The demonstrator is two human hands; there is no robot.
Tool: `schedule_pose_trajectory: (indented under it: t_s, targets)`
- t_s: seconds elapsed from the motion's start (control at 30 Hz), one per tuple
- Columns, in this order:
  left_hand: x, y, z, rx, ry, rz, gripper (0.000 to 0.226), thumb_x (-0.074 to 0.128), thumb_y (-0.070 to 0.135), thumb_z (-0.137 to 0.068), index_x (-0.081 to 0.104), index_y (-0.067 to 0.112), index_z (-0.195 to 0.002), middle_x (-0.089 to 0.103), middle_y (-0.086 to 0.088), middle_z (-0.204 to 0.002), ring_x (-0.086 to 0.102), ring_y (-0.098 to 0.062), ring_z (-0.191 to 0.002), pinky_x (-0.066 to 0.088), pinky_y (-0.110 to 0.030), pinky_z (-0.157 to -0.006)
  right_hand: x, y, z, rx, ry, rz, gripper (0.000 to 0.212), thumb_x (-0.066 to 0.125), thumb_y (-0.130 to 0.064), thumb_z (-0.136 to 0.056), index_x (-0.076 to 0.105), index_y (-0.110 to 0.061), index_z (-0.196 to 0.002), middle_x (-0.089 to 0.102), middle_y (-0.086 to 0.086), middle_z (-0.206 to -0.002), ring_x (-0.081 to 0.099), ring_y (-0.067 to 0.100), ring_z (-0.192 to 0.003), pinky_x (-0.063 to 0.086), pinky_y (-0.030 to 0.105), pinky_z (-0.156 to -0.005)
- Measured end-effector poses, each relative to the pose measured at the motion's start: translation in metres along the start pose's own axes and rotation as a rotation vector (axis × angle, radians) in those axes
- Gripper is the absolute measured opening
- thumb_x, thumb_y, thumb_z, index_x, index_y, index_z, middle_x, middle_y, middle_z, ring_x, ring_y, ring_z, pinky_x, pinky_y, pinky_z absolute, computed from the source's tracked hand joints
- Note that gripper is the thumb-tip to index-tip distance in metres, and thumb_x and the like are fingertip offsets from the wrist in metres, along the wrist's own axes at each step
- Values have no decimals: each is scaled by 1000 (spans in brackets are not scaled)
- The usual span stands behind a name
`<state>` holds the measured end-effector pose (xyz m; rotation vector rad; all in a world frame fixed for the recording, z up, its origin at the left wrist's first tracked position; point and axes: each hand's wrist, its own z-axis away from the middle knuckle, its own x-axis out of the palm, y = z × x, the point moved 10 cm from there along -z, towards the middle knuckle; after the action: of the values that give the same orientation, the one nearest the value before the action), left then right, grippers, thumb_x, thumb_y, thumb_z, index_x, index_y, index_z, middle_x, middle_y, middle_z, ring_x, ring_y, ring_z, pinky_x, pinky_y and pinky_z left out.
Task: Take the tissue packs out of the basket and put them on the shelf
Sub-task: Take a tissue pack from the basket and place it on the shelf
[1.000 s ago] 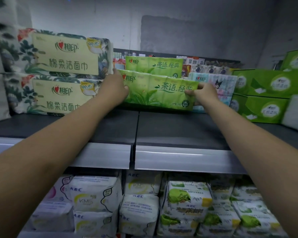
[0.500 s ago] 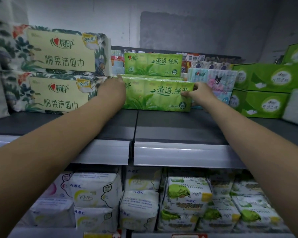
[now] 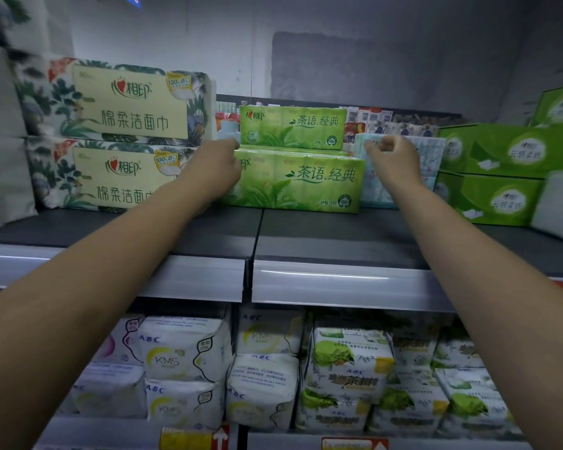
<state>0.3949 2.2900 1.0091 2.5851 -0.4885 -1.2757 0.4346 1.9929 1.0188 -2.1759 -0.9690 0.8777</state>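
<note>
A green tissue pack lies flat on the dark upper shelf, in front of a second green pack that stands higher behind it. My left hand covers the front pack's left end, thumb above its top edge. Its fingers are hidden, so its hold is unclear. My right hand hovers just past the pack's right end, fingers loosely curled and holding nothing. No basket is in view.
Two large floral tissue packs are stacked to the left. Pale blue packs and green tissue boxes fill the right. The lower shelf holds several white and green packets.
The green pack has settled flat on the shelf. My right hand has let go of its right end and lifted slightly. My left hand stays at the left end.
</note>
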Motion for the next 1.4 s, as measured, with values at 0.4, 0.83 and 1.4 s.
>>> schedule_pose_trajectory:
  t_s: [0.4, 0.83, 1.4]
  targets:
    - [-83, 23, 68, 32, 168, 473, 23, 53, 24, -92, 64, 16, -111, 68, -5, -104, 67, -18, -96, 52, -41, -91, -68, -58, 63, -170, 37, -400, 18, 48, -21, -95, 59, -27, -82, 64, -5, -88, 60, 10, -85, 53, 33, -79]
    - [-85, 21, 200, -120, 363, 958, 20, 45, 9, -98, 62, 21, -94, 67, 1, -93, 67, -12, -87, 54, -27, -84, -109, -14, 187, -33, -1, -505, 20, 46, -19, -99, 61, -30, -93, 65, -10, -94, 64, 6, -89, 54, 29, -82]
    - [-131, 1, 314, -202, 393, 997, 21, 45, 12, -98, 63, 21, -93, 67, 4, -87, 65, -8, -79, 48, -18, -69, -122, -27, 296, 60, -13, -583, 18, 44, -29, -99, 62, -31, -103, 67, -6, -102, 66, 13, -96, 55, 27, -81]
